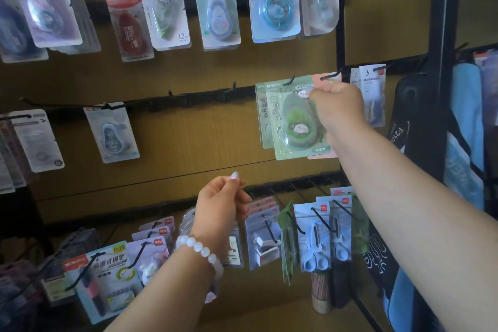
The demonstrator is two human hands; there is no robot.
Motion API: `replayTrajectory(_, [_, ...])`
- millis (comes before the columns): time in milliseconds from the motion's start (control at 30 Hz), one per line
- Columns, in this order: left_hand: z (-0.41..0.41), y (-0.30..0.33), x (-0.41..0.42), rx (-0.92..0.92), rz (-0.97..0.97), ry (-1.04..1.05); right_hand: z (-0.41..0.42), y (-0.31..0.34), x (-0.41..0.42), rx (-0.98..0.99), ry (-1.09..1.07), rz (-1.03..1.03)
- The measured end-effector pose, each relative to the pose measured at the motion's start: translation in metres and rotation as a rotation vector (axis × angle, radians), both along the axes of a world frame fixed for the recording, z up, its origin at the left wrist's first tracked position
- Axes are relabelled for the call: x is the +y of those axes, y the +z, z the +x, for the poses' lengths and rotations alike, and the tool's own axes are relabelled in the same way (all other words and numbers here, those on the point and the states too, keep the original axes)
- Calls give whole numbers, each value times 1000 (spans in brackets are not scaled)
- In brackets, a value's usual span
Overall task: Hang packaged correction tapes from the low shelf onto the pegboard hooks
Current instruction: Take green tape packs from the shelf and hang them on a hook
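The right hand (336, 104) pinches a green correction tape pack (293, 127) seemingly at its hook (289, 81); left hand (221, 205) hovers below.

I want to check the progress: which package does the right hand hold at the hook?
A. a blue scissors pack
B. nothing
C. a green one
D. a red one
C: the right hand pinches the top of the green correction tape package at its hook.

Brown wood-grain display wall (188, 137), black horizontal rails (172, 102), black metal upright (439, 62) at right, dim light
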State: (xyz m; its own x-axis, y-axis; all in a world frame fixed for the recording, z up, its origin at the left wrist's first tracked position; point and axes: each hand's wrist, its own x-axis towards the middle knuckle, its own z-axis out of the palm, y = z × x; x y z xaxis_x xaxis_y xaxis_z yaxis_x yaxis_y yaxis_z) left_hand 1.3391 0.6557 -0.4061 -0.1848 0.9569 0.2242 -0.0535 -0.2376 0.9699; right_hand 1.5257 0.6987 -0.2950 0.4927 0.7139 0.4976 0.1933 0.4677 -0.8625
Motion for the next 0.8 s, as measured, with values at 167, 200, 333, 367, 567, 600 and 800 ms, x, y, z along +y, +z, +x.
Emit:
replayTrajectory(167, [-4,-2,7,16,-6,24,-5,0,20,-86,-67,-57])
replayTrajectory(200, [-5,-3,9,13,-9,26,-6,1,23,-101,-88,-61])
replayTrajectory(333, [-7,-5,11,6,-16,29,-10,2,30,-202,-179,-92])
replayTrajectory(367, [-7,-5,12,6,-17,30,-10,3,30,-226,-194,-100])
replayTrajectory(567, [-9,-5,12,32,2,52,-12,-4,19,-307,-243,-63])
replayTrajectory(600, [-9,-5,11,44,9,55,-13,-8,14,-287,-246,-36])
replayTrajectory(800, [-14,-31,-8,149,39,26,-52,-84,-31,-248,-110,237])
